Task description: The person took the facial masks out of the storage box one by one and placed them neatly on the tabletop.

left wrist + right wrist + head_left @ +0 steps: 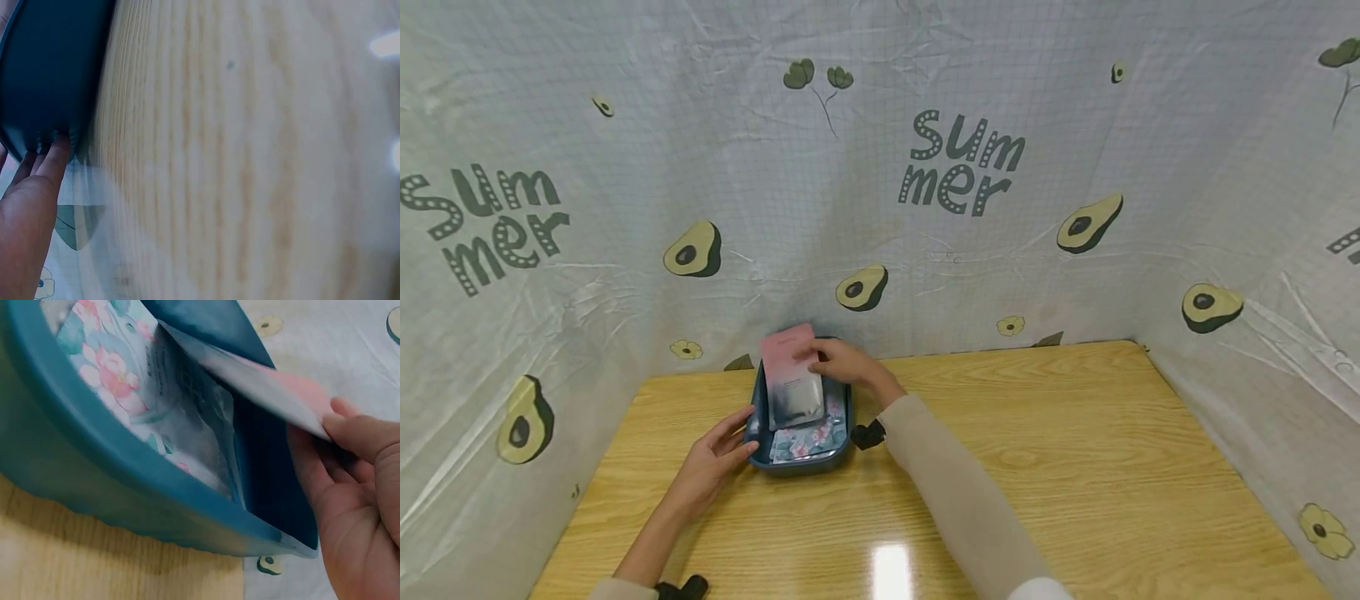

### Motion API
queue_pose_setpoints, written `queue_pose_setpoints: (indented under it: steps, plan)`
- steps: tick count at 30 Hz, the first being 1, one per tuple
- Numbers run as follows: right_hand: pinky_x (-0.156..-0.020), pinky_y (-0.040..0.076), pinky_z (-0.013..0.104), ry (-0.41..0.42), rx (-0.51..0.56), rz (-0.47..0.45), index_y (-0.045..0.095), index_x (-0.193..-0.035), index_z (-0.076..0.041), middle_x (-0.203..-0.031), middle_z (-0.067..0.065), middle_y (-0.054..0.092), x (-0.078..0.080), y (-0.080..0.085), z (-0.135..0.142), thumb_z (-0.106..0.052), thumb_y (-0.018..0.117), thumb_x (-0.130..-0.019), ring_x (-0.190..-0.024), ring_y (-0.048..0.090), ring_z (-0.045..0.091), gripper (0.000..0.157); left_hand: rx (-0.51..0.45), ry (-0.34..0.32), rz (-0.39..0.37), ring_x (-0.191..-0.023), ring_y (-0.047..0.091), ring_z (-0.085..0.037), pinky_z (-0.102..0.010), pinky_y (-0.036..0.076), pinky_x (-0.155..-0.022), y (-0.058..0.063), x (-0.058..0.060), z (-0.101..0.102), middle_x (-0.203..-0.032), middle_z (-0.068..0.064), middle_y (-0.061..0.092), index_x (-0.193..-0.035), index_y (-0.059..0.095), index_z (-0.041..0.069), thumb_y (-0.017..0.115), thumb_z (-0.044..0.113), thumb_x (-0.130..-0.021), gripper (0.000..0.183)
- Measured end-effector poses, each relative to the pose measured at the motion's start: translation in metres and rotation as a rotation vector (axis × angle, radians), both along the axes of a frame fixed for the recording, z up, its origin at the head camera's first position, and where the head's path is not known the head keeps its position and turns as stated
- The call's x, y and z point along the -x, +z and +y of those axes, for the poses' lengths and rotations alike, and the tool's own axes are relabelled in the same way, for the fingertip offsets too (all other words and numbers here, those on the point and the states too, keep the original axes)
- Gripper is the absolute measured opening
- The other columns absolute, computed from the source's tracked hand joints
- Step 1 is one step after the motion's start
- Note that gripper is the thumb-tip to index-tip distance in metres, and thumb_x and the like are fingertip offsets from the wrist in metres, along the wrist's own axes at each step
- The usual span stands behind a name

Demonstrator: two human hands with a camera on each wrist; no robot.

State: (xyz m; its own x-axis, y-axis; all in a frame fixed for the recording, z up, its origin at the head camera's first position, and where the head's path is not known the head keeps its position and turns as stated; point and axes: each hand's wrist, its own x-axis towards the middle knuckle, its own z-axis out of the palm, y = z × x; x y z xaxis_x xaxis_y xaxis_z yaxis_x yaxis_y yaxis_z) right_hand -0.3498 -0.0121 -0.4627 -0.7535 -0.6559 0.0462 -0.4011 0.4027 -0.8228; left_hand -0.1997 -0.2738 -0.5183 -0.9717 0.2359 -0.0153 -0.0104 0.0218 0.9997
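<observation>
hands (718, 460) (844, 363) touch bin (801, 468) edge, pinch packet (784, 360); table (1045, 450) extends right

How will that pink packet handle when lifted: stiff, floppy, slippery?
The pink packet seems fairly stiff: pinched by the right hand, it looks nearly flat. It's likely light, given its thin profile. Its glossy lower part suggests slick film, so it may slip.

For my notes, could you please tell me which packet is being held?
The pink-topped packet, pinched by the right hand; the floral packet lies in the blue bin.
</observation>
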Motion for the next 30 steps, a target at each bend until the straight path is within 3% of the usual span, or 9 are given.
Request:
queue_pose_setpoints:
  steps: [6,11,22,30]
  plan:
    - [-0.114,0.039,0.033,-0.091,0.093,-0.035,0.053,-0.148,-0.009,-0.153,0.007,0.048,-0.003,-0.003,0.000,-0.005,0.070,-0.096,-0.141,0.042,0.019,0.055,0.009,0.001,-0.010,-0.126,0.051,0.004,-0.016,0.048,-0.099,0.000,0.000,0.002,-0.164,-0.024,0.020,-0.158,0.027,-0.003,0.062,0.006,-0.101,0.067]
    - [-0.118,0.035,0.038,-0.102,0.173,-0.032,0.048,-0.149,-0.010,-0.155,0.007,0.044,-0.007,-0.004,0.006,0.002,0.076,-0.088,-0.142,0.038,0.022,0.068,0.014,0.006,-0.018,-0.125,0.052,0.005,-0.016,0.048,-0.098,0.000,0.000,0.002,-0.163,-0.024,0.021,-0.158,0.027,-0.002,0.062,0.006,-0.101,0.068]
    - [-0.115,0.040,0.044,-0.077,0.172,0.043,0.042,-0.155,-0.019,-0.162,0.000,0.036,-0.010,0.000,0.036,-0.008,0.074,-0.094,-0.145,0.036,0.019,0.069,0.023,0.017,-0.018,-0.125,0.052,0.003,-0.017,0.049,-0.098,0.001,-0.001,0.000,-0.163,-0.024,0.022,-0.158,0.028,-0.001,0.063,0.008,-0.101,0.068]
    - [-0.113,0.041,0.047,-0.123,0.174,0.068,0.042,-0.155,-0.024,-0.165,0.002,0.031,-0.014,0.013,0.062,-0.010,0.071,-0.095,-0.142,0.039,0.025,0.068,0.055,0.029,-0.036,-0.124,0.051,0.004,-0.016,0.049,-0.097,0.004,-0.001,0.001,-0.164,-0.021,0.023,-0.158,0.029,0.001,0.066,0.012,-0.100,0.070]
